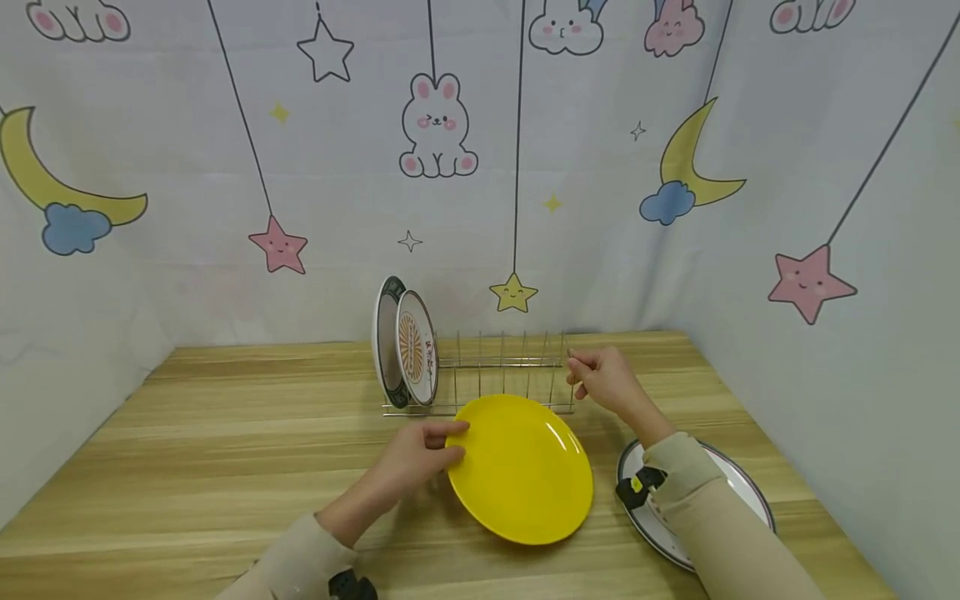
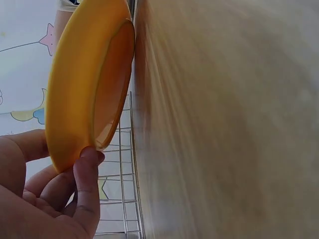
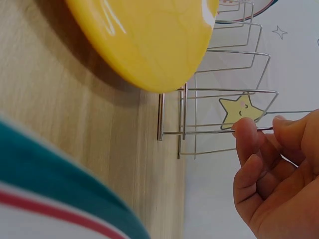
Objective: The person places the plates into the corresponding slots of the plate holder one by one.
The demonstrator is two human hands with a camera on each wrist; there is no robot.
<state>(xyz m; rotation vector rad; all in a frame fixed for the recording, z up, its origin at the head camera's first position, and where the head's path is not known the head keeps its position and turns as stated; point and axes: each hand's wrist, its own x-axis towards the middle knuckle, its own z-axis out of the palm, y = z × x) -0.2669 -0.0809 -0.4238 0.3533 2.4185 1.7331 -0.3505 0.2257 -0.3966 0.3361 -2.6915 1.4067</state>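
A yellow plate point(image 1: 521, 471) is tilted in front of the wire dish rack point(image 1: 502, 365). My left hand point(image 1: 420, 454) pinches its left edge; in the left wrist view the thumb and fingers point(image 2: 87, 184) hold the rim from both sides. At the rack's right end my right hand point(image 1: 603, 379) pinches the end wire, with thumb and fingertips point(image 3: 246, 132) meeting on it in the right wrist view. Two patterned plates stand upright in the rack's left end: a dark-rimmed one point(image 1: 386, 342) and a white one with an orange design point(image 1: 416, 348).
A white plate with a dark rim point(image 1: 738, 479) lies on the wooden table point(image 1: 225, 467), partly under my right forearm. Behind the table hangs a white curtain point(image 1: 337, 167) printed with stars, moons and rabbits.
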